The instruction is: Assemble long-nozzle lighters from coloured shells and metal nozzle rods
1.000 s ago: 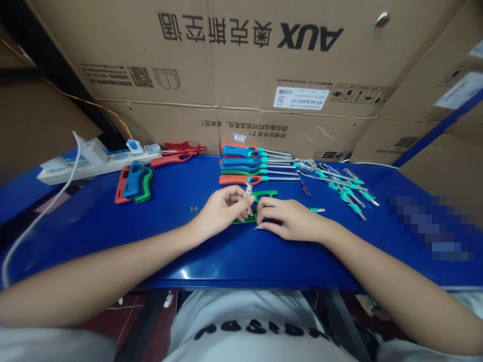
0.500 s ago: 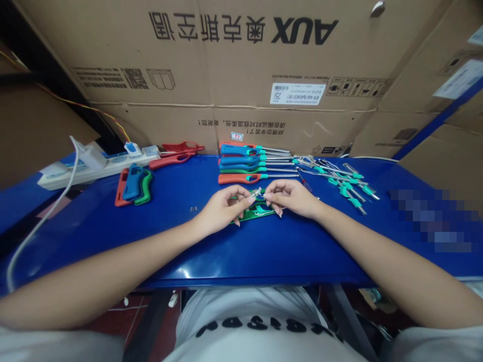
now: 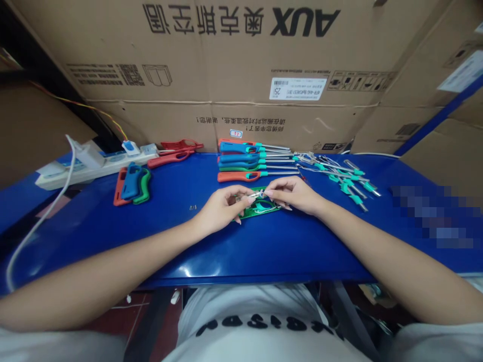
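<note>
Clear and metallic, one small part is pinched between the thumb and fingers of the left hand, projecting right from the fingertips. The right hand has thumb and forefinger drawn together at the part's right end; whether they grip the part or a wire cannot be told. Below the part, one green shell lies on the blue table, with thin white wires on it. Beyond the hands: lighters, at least five, in orange, blue and green. To their right, at least four metal rods with teal collars. Left of the hands: a few pins, too small to count; three handles, one each red, blue and green; at least two red pieces; one white power strip. Behind, a carton reads "AUX" and "奥克斯空调", inverted; its white label shows "25".
</note>
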Available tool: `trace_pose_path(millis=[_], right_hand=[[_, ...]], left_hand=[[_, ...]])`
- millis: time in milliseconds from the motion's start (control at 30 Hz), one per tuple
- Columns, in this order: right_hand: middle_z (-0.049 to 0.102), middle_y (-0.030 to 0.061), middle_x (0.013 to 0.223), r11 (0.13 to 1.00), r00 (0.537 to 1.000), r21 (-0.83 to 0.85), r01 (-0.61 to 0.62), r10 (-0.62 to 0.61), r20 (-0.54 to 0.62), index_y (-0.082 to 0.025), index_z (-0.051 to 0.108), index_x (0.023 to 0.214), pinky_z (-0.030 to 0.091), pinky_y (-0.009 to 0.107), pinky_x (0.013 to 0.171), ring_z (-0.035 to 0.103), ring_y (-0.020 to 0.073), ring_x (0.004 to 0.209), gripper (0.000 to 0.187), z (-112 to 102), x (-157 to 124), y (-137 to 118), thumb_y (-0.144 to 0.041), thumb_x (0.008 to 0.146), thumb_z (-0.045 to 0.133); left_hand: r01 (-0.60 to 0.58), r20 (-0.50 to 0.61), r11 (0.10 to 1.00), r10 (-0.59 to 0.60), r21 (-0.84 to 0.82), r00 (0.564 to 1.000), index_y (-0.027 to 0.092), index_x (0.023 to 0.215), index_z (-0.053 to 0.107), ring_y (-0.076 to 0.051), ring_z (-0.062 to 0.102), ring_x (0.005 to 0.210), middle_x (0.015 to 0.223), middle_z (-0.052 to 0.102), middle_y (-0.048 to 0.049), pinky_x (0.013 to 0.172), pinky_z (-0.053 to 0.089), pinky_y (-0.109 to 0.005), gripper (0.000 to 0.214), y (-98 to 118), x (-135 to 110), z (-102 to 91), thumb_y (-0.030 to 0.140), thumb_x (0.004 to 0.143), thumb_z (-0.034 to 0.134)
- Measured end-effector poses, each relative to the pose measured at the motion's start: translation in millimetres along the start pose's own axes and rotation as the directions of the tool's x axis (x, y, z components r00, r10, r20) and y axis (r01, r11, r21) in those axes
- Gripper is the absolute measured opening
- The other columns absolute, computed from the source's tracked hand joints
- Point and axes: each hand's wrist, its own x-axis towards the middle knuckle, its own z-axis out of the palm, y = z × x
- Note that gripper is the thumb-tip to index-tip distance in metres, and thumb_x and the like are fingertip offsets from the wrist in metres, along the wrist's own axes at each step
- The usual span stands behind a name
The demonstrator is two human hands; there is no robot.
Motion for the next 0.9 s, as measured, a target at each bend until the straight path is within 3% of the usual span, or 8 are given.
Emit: trace_pose_path(millis=[633,900], right_hand=[[0.056,-0.0061,0.049,1.0,1.0,0.009,0.02,-0.02,0.016,-0.013,0.069,0.085,0.03,0.019,0.038,0.042,0.005,0.038,0.036,-1.4,1.3,4.1,-0.047,0.077,0.08],[0.056,-0.0055,0.051,0.999,1.0,-0.029,0.017,-0.017,0.001,-0.013,0.069,0.085,0.029,0.02,0.038,0.041,0.0048,0.038,0.037,0.2,-0.4,3.1,-0.048,0.077,0.08]], left_hand=[[0.011,-0.019,1.0,-0.011,-0.022,1.0,0.012,0.102,0.068,-0.007,0.053,0.052,0.064,0.058,0.0039,0.043,0.055,-0.017,0.031,0.9,0.5,0.1,0.036,0.083,0.074],[0.076,-0.054,0.997,-0.077,-0.02,0.996,0.008,0.1,0.074,-0.006,0.055,0.047,0.062,0.064,0.0022,0.044,0.053,-0.017,0.029,4.1,-1.1,1.8,0.028,0.079,0.077]])
